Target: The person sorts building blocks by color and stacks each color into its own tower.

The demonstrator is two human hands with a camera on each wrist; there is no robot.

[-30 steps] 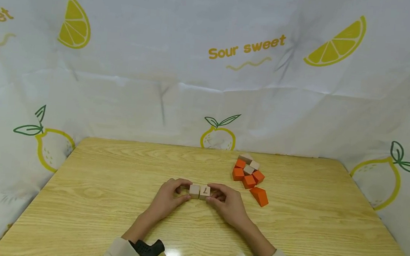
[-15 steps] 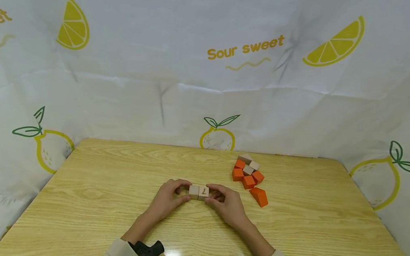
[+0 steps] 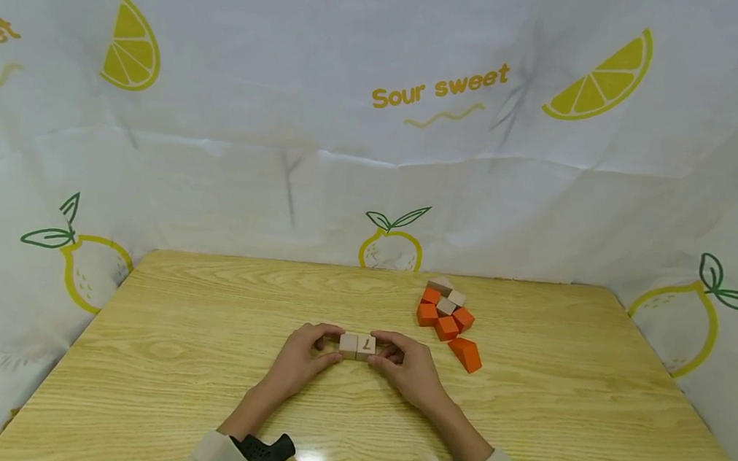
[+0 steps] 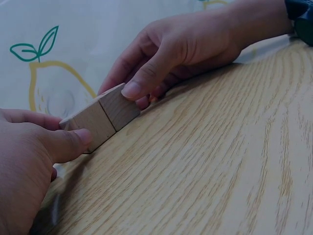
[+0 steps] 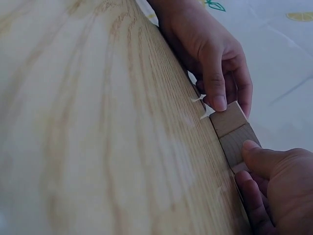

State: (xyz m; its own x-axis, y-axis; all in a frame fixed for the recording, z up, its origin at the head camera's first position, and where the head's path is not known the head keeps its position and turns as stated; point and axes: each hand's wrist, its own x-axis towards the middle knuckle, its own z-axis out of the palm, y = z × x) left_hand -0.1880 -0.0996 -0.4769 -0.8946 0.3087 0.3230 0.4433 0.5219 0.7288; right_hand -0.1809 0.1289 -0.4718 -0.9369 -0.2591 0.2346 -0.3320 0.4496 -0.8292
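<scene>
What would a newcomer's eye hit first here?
Probably the orange blocks, vivid on the pale wooden table, right of centre toward its far side. Next, nearer mid-table, the plain-topped cube pinched by the left hand, side by side with the marked cube pinched by the right hand. Behind hangs the lemon-print sheet.

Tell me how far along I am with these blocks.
Done, apparently: the plain pale wooden cube and marked pale wooden cube touch side by side. In hand: your left grip pinches the plain cube, your right grip the marked one. Possibly left: the angular orange wooden-looking blocks and pale wooden blocks lying apart.
</scene>
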